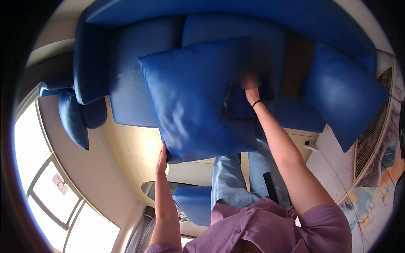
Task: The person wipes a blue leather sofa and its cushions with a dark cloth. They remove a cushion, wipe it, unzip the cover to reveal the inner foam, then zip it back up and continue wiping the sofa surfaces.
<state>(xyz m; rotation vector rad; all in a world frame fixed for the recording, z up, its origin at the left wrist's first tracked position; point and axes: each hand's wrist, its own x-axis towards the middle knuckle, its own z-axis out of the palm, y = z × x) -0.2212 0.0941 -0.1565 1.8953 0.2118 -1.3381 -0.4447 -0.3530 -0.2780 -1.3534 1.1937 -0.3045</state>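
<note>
A large square blue cushion [186, 101] with a smooth, slightly shiny face is held up in front of me, above the sofa seat. My left hand [162, 159] grips its lower left corner, with most of the fingers hidden behind the edge. At the cushion's right side is my right hand [250, 83], with a dark band on the wrist. A blur covers its fingers, so their hold is unclear. Just below that hand lies a darker blue fold or flap [240, 102], its edge partly blurred.
The blue sofa [136, 69] spans the view ahead. Another blue cushion [345, 91] leans at its right end. More blue seating [74, 117] stands near the left window [53, 180]. Behind me is a blue stool or seat [193, 202]. A patterned wall panel [376, 189] lies right.
</note>
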